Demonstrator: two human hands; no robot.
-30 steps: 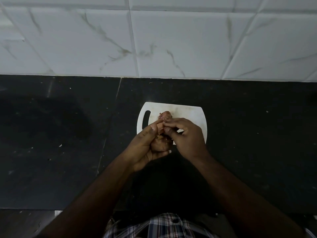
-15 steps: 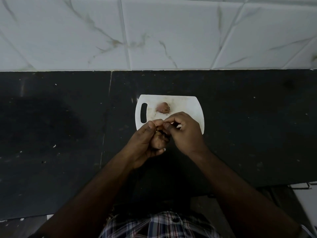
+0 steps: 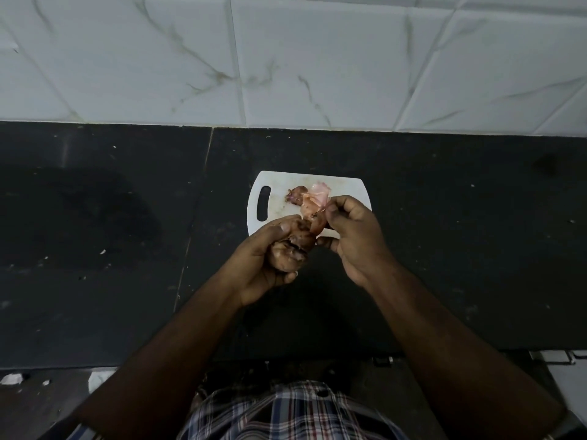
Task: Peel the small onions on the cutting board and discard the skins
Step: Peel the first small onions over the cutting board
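Note:
A small white cutting board [image 3: 346, 188] with a handle slot lies on the black counter. One small onion [image 3: 297, 195] rests on it, near the back. My left hand [image 3: 270, 258] is closed around a small onion [image 3: 314, 228] together with brown skins, just in front of the board. My right hand [image 3: 352, 230] pinches a pale pink strip of skin [image 3: 314, 200] that stretches up from that onion. My palm hides part of the held onion.
The black stone counter [image 3: 127, 233] spreads wide on both sides, with a seam left of the board. A white marble-tiled wall [image 3: 286, 58] rises behind it. The counter's front edge runs just ahead of my checked shirt [image 3: 286, 414]. White scraps [image 3: 12, 377] lie at lower left.
My right hand has pulled away to the right and up, drawing a strip of skin off the onion in my left hand. Before, both hands' fingertips met over the onion.

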